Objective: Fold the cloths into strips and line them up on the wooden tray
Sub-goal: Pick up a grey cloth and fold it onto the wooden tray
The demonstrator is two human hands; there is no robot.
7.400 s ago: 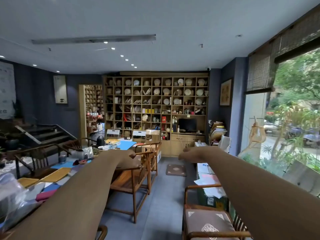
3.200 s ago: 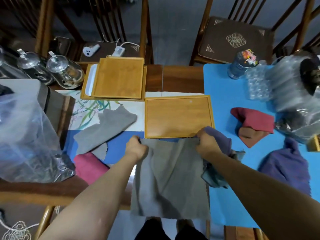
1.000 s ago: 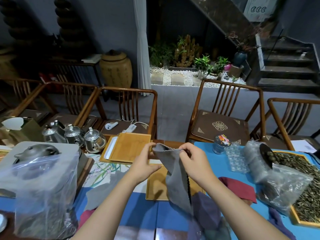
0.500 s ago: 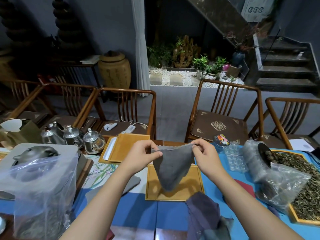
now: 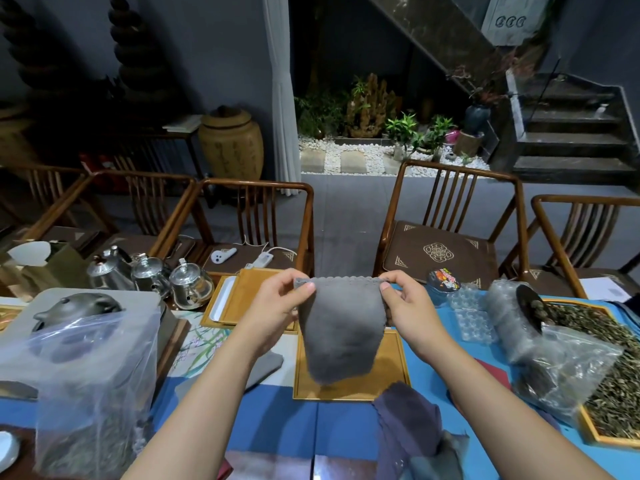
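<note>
A grey cloth point(image 5: 341, 336) hangs folded in the air in front of me. My left hand point(image 5: 277, 306) pinches its top left corner and my right hand point(image 5: 408, 306) pinches its top right corner, stretching the top edge flat. Below and behind it lies the wooden tray point(image 5: 388, 372) on the blue mat, with nothing visible in it. A purple cloth point(image 5: 407, 424) lies crumpled just in front of the tray. Another grey cloth point(image 5: 266, 365) lies to the tray's left, partly behind my left forearm. A red cloth point(image 5: 493, 370) peeks out past my right forearm.
A second wooden tray point(image 5: 249, 296) on a white one sits behind my left hand. Metal teapots point(image 5: 188, 285) stand at the back left. A clear plastic bag point(image 5: 93, 386) rises at the left. Bubble wrap point(image 5: 502, 317), a bag and a tray of dried leaves point(image 5: 613, 375) fill the right. Chairs line the far edge.
Over the last second both hands have spread apart along the cloth's top edge, turning it from a hanging twist into a flat, wider folded panel held level above the tray.
</note>
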